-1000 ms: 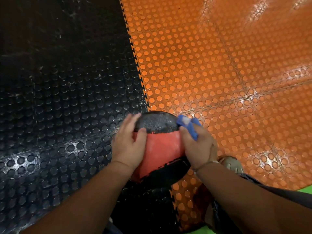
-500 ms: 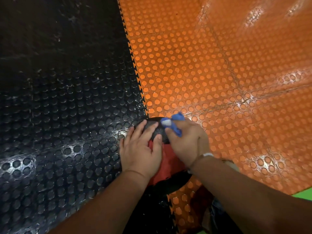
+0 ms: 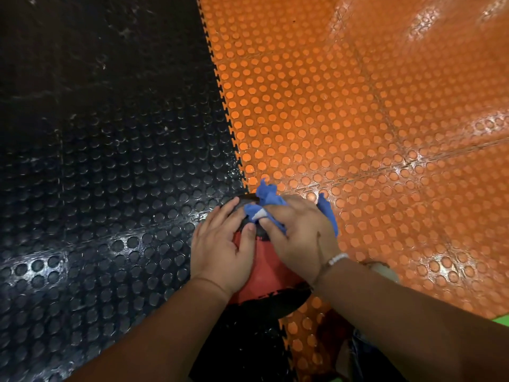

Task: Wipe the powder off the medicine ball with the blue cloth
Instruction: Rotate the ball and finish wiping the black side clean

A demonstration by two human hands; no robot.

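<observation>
You are steadying the ball (image 3: 264, 268) on the floor, right over the toothed seam where the black mat (image 3: 96, 188) is meeting the orange mat (image 3: 358, 119), close in front of you. Your left hand (image 3: 220, 252) is lying flat on the ball's left side, fingers straight and slightly spread, thumb resting on the red panel, holding nothing. Your right hand (image 3: 297, 238) is bunching the cloth (image 3: 265, 201) under curled fingers and pressing it onto the dark top panel; blue folds are sticking out past the fingertips and by the wrist.

A second ago you were keeping the cloth at the ball's right edge, with the greyish, dusty top panel fully exposed. Now you are sweeping the cloth leftward across that panel, and your left hand is sliding up to brace against the push. So the wiping stroke is under way on the powdered patch, though your hands and the cloth are hiding most of it, so how much powder is remaining cannot be told.
</observation>
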